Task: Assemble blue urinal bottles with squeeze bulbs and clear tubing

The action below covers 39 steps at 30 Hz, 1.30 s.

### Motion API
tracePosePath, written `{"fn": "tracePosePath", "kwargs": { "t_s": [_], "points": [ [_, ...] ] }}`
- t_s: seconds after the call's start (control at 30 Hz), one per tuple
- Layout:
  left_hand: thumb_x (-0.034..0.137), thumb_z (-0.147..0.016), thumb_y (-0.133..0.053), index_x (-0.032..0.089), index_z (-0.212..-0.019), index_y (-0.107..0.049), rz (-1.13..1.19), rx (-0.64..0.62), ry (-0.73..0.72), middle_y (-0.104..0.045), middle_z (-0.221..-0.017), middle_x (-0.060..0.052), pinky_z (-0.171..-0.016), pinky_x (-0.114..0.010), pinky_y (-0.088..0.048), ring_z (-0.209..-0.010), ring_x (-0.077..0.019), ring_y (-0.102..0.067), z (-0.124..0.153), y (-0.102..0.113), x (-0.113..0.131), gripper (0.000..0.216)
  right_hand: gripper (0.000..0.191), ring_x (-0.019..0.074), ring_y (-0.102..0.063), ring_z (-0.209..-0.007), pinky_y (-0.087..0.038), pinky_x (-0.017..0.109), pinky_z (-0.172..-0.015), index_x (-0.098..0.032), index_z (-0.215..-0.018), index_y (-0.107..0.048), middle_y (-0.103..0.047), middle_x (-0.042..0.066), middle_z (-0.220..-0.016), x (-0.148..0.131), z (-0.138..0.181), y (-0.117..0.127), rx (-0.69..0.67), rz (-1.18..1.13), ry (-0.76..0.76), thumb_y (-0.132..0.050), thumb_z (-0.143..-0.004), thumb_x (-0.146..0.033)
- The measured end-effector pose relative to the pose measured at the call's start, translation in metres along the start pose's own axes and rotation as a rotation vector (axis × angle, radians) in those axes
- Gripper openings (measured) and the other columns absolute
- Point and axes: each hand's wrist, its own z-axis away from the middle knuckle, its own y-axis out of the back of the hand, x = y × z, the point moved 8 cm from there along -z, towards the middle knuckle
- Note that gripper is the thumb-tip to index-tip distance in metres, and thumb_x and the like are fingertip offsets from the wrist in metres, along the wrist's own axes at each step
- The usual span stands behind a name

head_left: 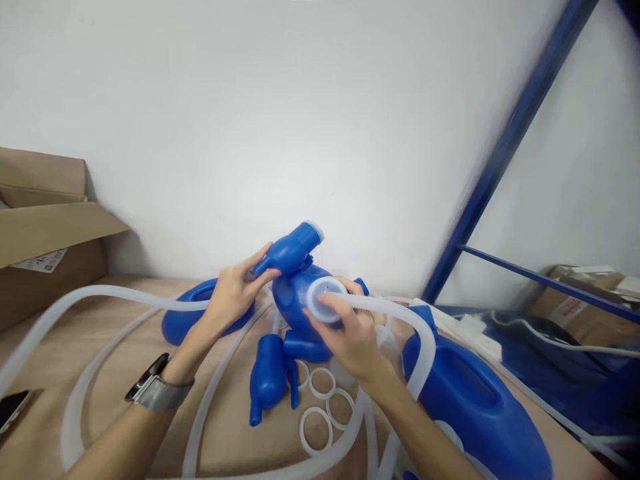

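My left hand (235, 287) is closed around the narrow end of a blue bulb-shaped plastic spout piece (289, 252). Its wide end, edged in white, points up and to the right. Between fingers and thumb, my right hand (355, 333) grips a round white cap (315, 293), beside the spout piece and apart from it. A translucent hose (400, 309) runs to the right from near the cap; their join is partly hidden by my fingers. Behind both hands is a blue plastic bottle (295, 303). Below lie another blue spout piece (269, 380) and several white rings (316, 430).
A large blue bottle (485, 407) with a handle lies at right, another blue bottle (187, 323) at left. Hoses (210, 393) loop across the brown tabletop. An open cardboard box (55, 233) and a phone (14, 408) are at left. A blue metal frame (500, 167) rises at right.
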Motion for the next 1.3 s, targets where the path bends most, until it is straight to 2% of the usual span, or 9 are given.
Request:
{"fn": "tracePosePath", "kwargs": {
  "t_s": [0.17, 0.27, 0.37, 0.47, 0.67, 0.87, 1.03, 1.17, 1.3],
  "points": [
    [0.069, -0.092, -0.059, 0.022, -0.149, -0.061, -0.138, -0.047, -0.110, -0.078, -0.112, -0.008, -0.093, -0.040, -0.057, -0.096, -0.0299, -0.071, -0.003, 0.017, 0.009, 0.074, 0.038, 0.0289, -0.072, -0.110, -0.064, 0.046, -0.089, -0.030, -0.120, -0.059, -0.069, 0.010, -0.119, 0.003, -0.001, 0.002, 0.025, -0.029, -0.041, -0.079, -0.088, -0.020],
    [0.065, -0.095, -0.057, 0.024, -0.147, -0.062, -0.147, -0.088, -0.197, -0.072, -0.123, -0.010, -0.090, -0.036, -0.058, -0.109, -0.0285, -0.067, -0.004, 0.025, 0.018, 0.067, 0.035, 0.0290, -0.071, -0.114, -0.063, 0.046, -0.092, -0.028, -0.121, -0.059, -0.071, 0.008, -0.111, 0.010, 0.001, 0.002, 0.031, -0.055, -0.149, -0.077, -0.091, -0.029],
    [0.059, -0.096, -0.061, 0.026, -0.146, -0.063, -0.076, -0.101, -0.209, -0.069, -0.138, -0.008, -0.103, -0.037, -0.055, -0.125, -0.0294, -0.063, -0.004, 0.028, 0.020, 0.060, 0.034, 0.0278, -0.071, -0.116, -0.063, 0.044, -0.095, -0.027, -0.120, -0.059, -0.072, 0.007, -0.113, 0.018, 0.004, 0.000, 0.016, -0.080, -0.257, -0.077, -0.091, -0.031],
    [0.061, -0.092, -0.066, 0.023, -0.145, -0.064, 0.071, -0.079, -0.123, -0.064, -0.148, -0.009, -0.115, -0.044, -0.048, -0.136, -0.0325, -0.059, -0.003, 0.028, 0.015, 0.065, 0.034, 0.0276, -0.069, -0.119, -0.060, 0.045, -0.100, -0.026, -0.119, -0.058, -0.072, 0.007, -0.114, 0.024, 0.005, 0.000, 0.030, -0.111, -0.300, -0.077, -0.090, -0.028],
    [0.067, -0.086, -0.070, 0.018, -0.145, -0.063, 0.179, -0.140, 0.063, -0.071, -0.137, -0.013, -0.102, -0.051, -0.058, -0.115, -0.0367, -0.073, 0.001, 0.013, 0.007, 0.077, 0.034, 0.0258, -0.069, -0.116, -0.059, 0.042, -0.096, -0.027, -0.114, -0.056, -0.070, 0.007, -0.116, 0.029, 0.007, -0.002, 0.028, -0.168, -0.280, -0.076, -0.087, -0.023],
    [0.062, -0.089, -0.066, 0.016, -0.140, -0.068, 0.197, 0.064, 0.118, -0.078, -0.123, -0.012, -0.100, -0.053, -0.059, -0.112, -0.0390, -0.074, 0.007, -0.001, 0.002, 0.069, 0.033, 0.0258, -0.070, -0.113, -0.059, 0.043, -0.097, -0.027, -0.115, -0.059, -0.071, 0.006, -0.111, 0.010, 0.011, -0.014, -0.019, -0.224, -0.183, -0.077, -0.088, -0.025],
    [0.062, -0.090, -0.069, 0.016, -0.148, -0.060, 0.387, 0.124, 0.170, -0.080, -0.116, -0.011, -0.104, -0.050, -0.057, -0.109, -0.0337, -0.076, 0.005, 0.007, -0.003, 0.075, 0.038, 0.0227, -0.071, -0.106, -0.062, 0.035, -0.088, -0.024, -0.116, -0.059, -0.070, 0.007, -0.113, 0.054, 0.036, -0.038, 0.037, -0.372, -0.518, -0.081, -0.085, -0.033],
    [0.066, -0.087, -0.072, 0.014, -0.140, -0.067, 0.483, -0.064, 0.119, -0.076, -0.128, -0.013, -0.105, -0.046, -0.058, -0.115, -0.0330, -0.073, 0.000, 0.011, 0.004, 0.075, 0.048, 0.0175, -0.072, -0.095, -0.063, 0.028, -0.078, -0.024, -0.125, -0.054, -0.069, 0.006, -0.115, 0.092, 0.047, -0.055, 0.034, -0.535, -0.692, -0.078, -0.086, -0.037],
    [0.068, -0.088, -0.068, 0.017, -0.129, -0.074, 0.392, -0.209, 0.127, -0.073, -0.133, -0.013, -0.100, -0.043, -0.061, -0.121, -0.0337, -0.069, 0.001, 0.006, 0.003, 0.066, 0.055, 0.0225, -0.074, -0.102, -0.061, 0.036, -0.082, -0.021, -0.141, -0.050, -0.071, 0.013, -0.125, 0.103, 0.037, -0.047, -0.241, -0.332, -0.672, -0.066, -0.095, -0.047]
  ]
}}
